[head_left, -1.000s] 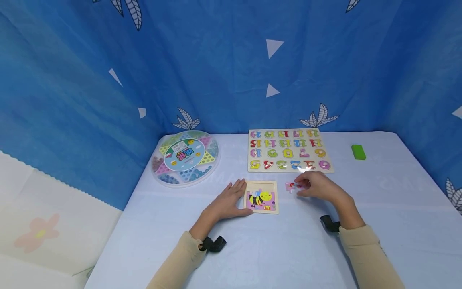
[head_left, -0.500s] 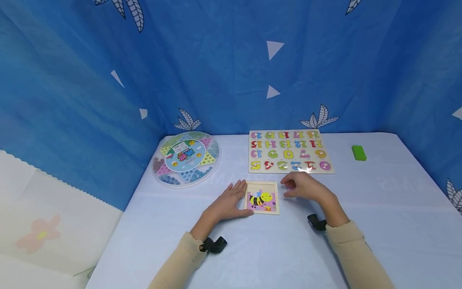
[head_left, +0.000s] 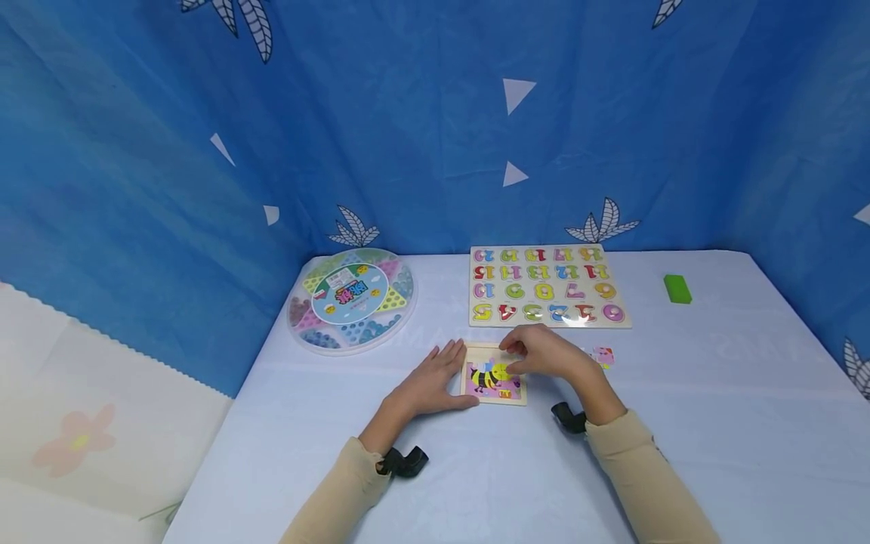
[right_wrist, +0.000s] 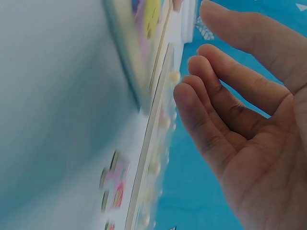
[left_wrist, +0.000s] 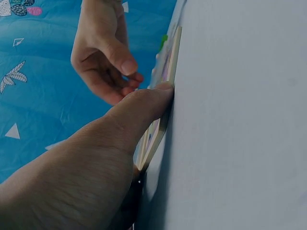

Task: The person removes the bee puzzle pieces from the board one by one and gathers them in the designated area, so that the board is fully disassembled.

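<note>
Over bee puzzle (head_left: pixel 488 384), vs. beside it b4, R hand (head_left: pixel 549 353) hovers w/ fingers parted, L hand (head_left: pixel 430 382) spread.

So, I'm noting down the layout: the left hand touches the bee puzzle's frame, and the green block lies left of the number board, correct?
Not quite: the head view shows the green block lying right of the number board, not left. The left hand does touch the bee puzzle's frame.

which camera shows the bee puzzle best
Head view: the bee puzzle is seen from above, its picture mostly visible. Left wrist shows mostly its edge, partly behind the left hand; right wrist, a blurred corner section.
</note>
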A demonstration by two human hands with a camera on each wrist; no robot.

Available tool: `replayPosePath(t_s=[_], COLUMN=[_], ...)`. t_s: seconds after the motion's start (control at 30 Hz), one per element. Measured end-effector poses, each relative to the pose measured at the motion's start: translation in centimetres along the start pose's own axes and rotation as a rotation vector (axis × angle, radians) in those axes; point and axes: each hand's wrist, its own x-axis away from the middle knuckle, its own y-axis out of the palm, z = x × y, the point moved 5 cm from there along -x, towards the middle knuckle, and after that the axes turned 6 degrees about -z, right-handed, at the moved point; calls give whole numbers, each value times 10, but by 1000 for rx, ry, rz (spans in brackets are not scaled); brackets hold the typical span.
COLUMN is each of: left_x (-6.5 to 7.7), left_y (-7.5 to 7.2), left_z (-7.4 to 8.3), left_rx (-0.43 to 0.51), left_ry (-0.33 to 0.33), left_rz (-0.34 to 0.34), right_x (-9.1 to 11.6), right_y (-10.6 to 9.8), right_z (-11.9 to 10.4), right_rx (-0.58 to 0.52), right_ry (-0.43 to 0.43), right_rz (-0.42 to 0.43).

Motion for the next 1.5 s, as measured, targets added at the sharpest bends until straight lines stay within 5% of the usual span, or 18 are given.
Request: replayPosePath(t_s=[0.6, 0.97, 1.5], left_x=[0, 0, -2], left_y=[3, 3, 0], left_z=[-1, -1, -3], left_rx=[-14, 21, 1], left_ry=[14, 17, 30], left_rz=[1, -6, 10], right_x=[-23, -33, -34], right_y=[21, 35, 35], right_z=[-25, -24, -28], right_rx=[-4, -1, 28], right_ry=[-56, 21, 8], right_rz=[-60, -104, -95])
